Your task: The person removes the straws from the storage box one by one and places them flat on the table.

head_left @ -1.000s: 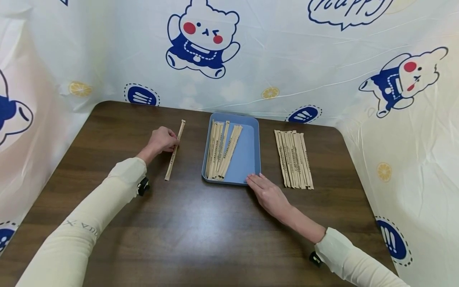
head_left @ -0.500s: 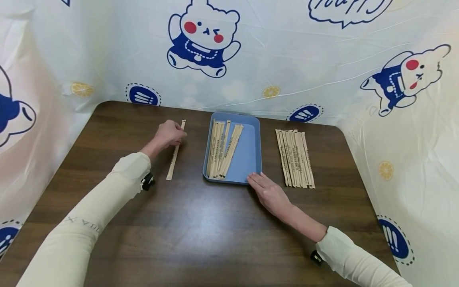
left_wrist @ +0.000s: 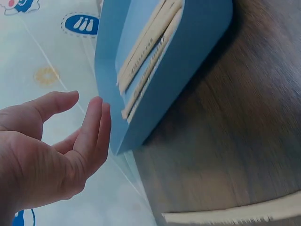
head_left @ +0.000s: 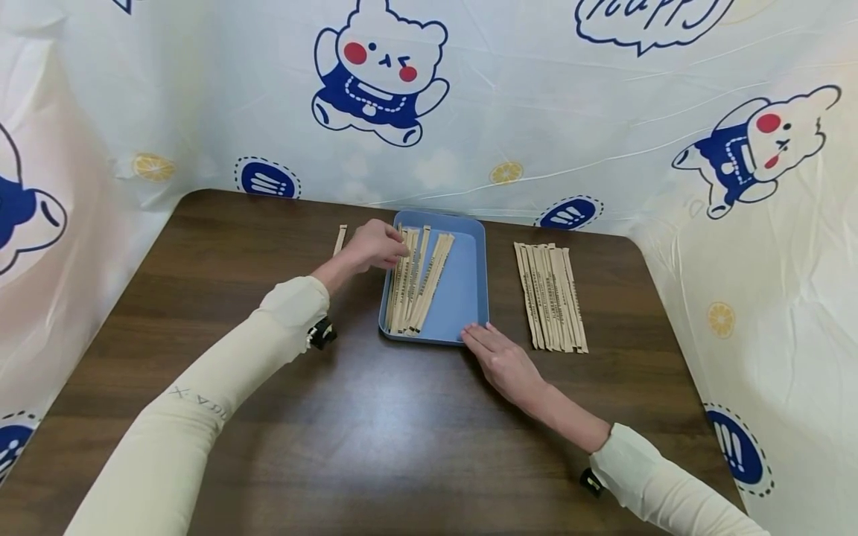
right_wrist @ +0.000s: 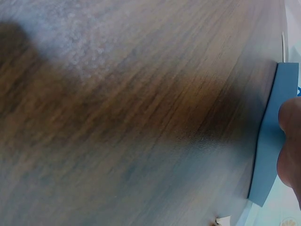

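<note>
My left hand (head_left: 377, 246) hovers over the left rim of a blue tray (head_left: 467, 290). In the left wrist view its thumb and fingers (left_wrist: 95, 127) are spread apart, with nothing between them. Several slim, paper-wrapped sticks (head_left: 429, 290) with dark printing lie in the tray's left half. One more such stick (head_left: 340, 238) lies on the table left of the tray, partly hidden behind my left wrist. My right hand (head_left: 503, 365) rests its straight fingers at the tray's front right corner; the right wrist view shows it against the tray wall (right_wrist: 269, 146).
Right of the tray, a row of several paper-wrapped sticks (head_left: 550, 298) lies side by side on the brown wooden table (head_left: 375, 432). A printed cloth (head_left: 536, 97) hangs along the table's back and sides.
My left hand has moved right, from the lone stick to above the tray's left rim, leaving that stick on the table. My right hand has stayed at the tray corner.
</note>
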`<state>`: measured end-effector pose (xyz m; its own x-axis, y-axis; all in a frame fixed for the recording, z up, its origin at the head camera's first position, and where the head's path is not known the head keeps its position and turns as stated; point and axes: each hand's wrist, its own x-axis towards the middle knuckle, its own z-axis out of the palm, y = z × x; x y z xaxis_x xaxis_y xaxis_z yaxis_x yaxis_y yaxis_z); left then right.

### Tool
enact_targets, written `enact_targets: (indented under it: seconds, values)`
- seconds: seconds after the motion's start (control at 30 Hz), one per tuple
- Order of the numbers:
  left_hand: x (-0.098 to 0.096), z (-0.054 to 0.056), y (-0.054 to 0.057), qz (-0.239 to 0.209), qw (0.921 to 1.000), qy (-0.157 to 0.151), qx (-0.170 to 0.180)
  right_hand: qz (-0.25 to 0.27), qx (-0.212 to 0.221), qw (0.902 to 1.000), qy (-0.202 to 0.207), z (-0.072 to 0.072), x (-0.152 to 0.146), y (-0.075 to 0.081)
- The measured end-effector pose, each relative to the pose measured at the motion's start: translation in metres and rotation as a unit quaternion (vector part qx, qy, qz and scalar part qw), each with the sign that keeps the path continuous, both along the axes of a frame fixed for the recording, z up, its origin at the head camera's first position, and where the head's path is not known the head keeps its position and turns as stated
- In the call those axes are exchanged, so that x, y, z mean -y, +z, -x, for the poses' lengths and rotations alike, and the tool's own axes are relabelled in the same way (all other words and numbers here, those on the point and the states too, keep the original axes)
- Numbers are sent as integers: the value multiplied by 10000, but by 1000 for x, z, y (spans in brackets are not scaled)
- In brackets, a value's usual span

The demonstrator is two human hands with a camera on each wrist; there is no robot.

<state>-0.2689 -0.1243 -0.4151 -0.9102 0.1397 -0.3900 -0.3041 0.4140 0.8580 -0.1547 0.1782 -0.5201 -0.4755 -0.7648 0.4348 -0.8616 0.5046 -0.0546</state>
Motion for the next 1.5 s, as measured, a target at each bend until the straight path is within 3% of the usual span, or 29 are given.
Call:
enact_targets:
  seconds: [0.4,0.6,0.8,1.03,1.23,1.5]
  values:
    - [-30,9,-21,356,9978,-405,-397,-50,-77,10000,-22,1,0,-1]
    - [-40,12,-32,868,9926,-698,-481,-66,-49,10000,-46,1,1,0]
    - [-46,12,-40,1040,9877,-797,-855,-54,-103,9999,-72,1,2,1]
    - [-54,17,-45,1691,9751,-963,-1064,-115,-43,9999,-100,1,2,2]
    - [-62,16,-47,2324,9549,-1092,-1494,-38,-160,9999,-45,2,2,1]
    - [-72,16,-50,3019,9367,-1177,-1327,-89,-96,9999,-67,1,2,1]
